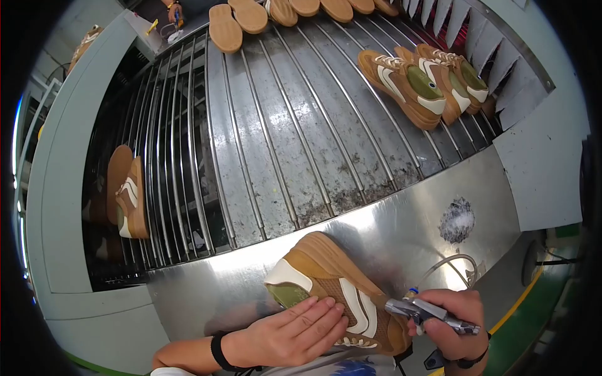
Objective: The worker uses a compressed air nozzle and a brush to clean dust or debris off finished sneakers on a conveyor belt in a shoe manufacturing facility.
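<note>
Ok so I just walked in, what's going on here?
A person is handling a tan sneaker turned on its side. The left hand lies flat across it, and the right hand grips a metal spray gun, nozzle near the toe; no spray is visible. Other sneakers sit on metal rods, with a mostly sole-up row at the far end.

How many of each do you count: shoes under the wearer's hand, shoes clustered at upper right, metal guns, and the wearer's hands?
Shoe under the left hand: 1
Shoes in the upper-right cluster: 3 visible
Metal gun: 1
Wearer's hands, the left and the right hand: 2
Total: 7
</note>
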Available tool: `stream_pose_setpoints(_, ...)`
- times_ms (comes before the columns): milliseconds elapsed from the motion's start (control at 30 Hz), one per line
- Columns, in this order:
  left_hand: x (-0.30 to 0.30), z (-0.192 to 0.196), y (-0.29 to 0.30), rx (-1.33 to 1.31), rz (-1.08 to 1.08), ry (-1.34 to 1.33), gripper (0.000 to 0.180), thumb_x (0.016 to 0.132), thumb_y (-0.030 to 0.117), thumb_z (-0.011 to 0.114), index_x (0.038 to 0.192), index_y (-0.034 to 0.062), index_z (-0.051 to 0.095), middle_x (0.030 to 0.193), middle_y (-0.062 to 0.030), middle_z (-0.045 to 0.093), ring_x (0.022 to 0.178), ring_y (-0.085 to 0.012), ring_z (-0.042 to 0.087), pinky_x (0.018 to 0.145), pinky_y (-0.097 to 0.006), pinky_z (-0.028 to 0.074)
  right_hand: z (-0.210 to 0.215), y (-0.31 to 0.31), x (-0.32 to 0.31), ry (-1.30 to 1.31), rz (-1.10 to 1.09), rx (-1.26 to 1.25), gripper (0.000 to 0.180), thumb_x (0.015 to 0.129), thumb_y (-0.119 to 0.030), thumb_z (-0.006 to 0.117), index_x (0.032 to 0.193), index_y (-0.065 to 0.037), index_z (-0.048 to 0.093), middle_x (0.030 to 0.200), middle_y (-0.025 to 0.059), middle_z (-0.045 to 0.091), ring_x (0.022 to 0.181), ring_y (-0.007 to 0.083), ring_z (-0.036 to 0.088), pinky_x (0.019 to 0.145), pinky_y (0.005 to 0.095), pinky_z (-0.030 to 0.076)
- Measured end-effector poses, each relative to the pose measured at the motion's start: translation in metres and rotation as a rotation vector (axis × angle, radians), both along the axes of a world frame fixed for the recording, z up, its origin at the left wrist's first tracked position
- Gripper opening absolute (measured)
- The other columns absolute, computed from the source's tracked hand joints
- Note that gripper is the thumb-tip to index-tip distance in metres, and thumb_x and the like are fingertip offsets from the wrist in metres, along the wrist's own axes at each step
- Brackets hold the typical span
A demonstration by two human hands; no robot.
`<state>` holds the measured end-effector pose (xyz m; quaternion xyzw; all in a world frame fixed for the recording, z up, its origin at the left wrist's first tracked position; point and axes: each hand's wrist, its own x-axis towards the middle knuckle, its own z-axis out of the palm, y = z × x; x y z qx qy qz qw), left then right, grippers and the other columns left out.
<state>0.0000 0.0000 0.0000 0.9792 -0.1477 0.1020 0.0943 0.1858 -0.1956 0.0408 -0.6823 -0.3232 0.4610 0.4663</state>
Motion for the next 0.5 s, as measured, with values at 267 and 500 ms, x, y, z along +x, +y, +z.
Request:
stream_pose_setpoints(267, 0.008, 0.007, -0.001, 0.021, 0.002, 0.026, 0.022, 0.083, 0.014, 0.055, 0.102, 0.0092, 0.065, 0.109, -0.0071, 0.063, 0.103, -0.0209, 0.06, 0.094, -0.032, 0.046, -0.001, -0.037, -0.012, -0.123, -0.252, 0.15, 0.043, 0.081, -0.031, 0.061, 0.093, 0.01, 0.06, 0.066, 0.0145, 0.065, 0.058, 0.0186, 0.065, 0.054, 0.0255, 0.051)
stream_pose_setpoints(500, 0.011, 0.009, -0.004, 0.077, -0.011, 0.0, 0.023, 0.082, 0.016, 0.055, 0.102, 0.0054, 0.063, 0.107, -0.0103, 0.062, 0.1, -0.022, 0.061, 0.092, -0.032, 0.047, -0.017, -0.064, -0.021, -0.052, -0.357, 0.193, 0.047, 0.082, -0.035, 0.06, 0.096, 0.01, 0.058, 0.071, 0.0165, 0.065, 0.059, 0.0222, 0.065, 0.055, 0.029, 0.053)
